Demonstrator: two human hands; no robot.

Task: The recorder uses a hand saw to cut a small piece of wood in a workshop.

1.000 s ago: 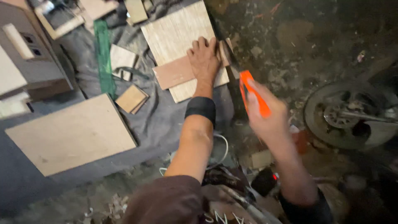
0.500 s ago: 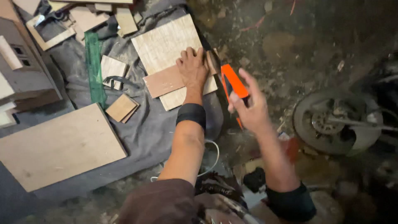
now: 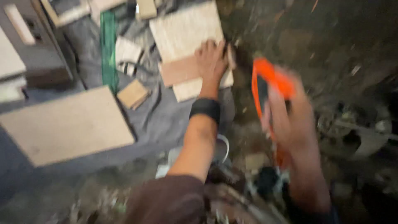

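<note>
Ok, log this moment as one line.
left hand: flat on small brown board | right hand: grips orange-handled tool, blurred | under: grey cloth

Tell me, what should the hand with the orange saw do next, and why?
Probably bring the orange-handled saw over to the edge of the small reddish board. The left hand presses that board flat on the bigger pale board, while the right hand holds the saw up in the air, off to the side, touching no wood. The picture is blurry, so this is only a guess.
</note>
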